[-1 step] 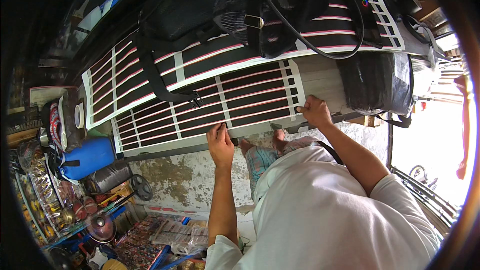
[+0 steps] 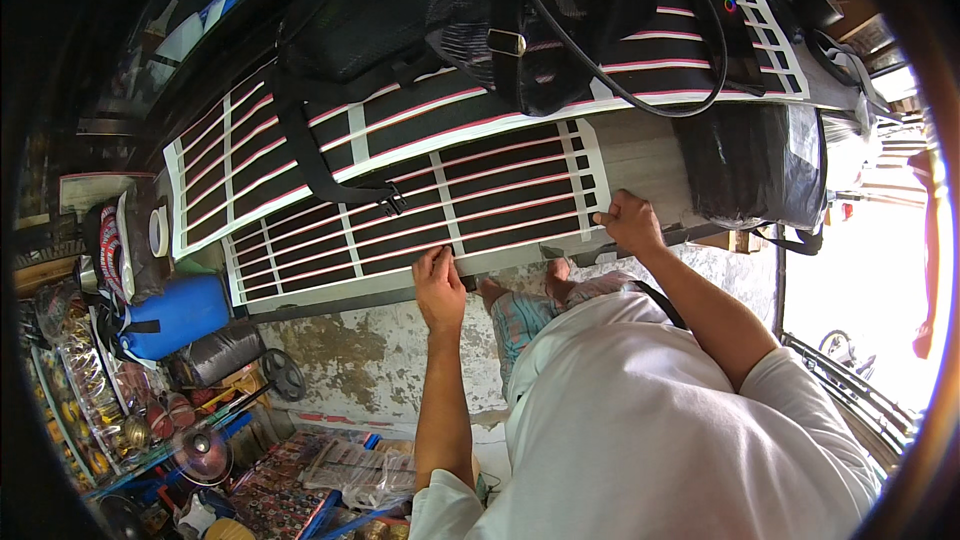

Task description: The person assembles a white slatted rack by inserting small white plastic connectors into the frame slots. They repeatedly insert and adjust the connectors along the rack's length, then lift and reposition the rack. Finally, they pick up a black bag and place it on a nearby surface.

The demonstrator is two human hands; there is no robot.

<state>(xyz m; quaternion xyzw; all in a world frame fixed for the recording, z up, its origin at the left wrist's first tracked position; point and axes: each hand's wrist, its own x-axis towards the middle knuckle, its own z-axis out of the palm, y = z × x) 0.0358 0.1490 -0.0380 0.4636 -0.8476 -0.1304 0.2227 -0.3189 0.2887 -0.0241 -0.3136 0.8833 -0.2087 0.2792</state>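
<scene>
A sheet of long black strips [image 2: 400, 180] with thin white and red lines between them lies on the grey bench. Pale cross bands run over it. My left hand [image 2: 440, 285] rests at its near edge, fingers curled and pinched together; what they hold, if anything, is hidden. At the sheet's right-hand end my right hand [image 2: 633, 223] is closed, thumb and fingertips pinching at the near corner. Overlapping the far side is a second, similar striped sheet [image 2: 360, 135], with a black strap and buckle [image 2: 390, 200] hanging across it.
Black bags [image 2: 400, 30] with straps and a cable [image 2: 640, 100] cover the far sheet. A black wrapped bundle [image 2: 755, 165] sits at the bench's right. Leftward are a blue container [image 2: 178, 315] and a crowded shelf. A peeling wall [image 2: 370, 350] lies below the bench's near edge.
</scene>
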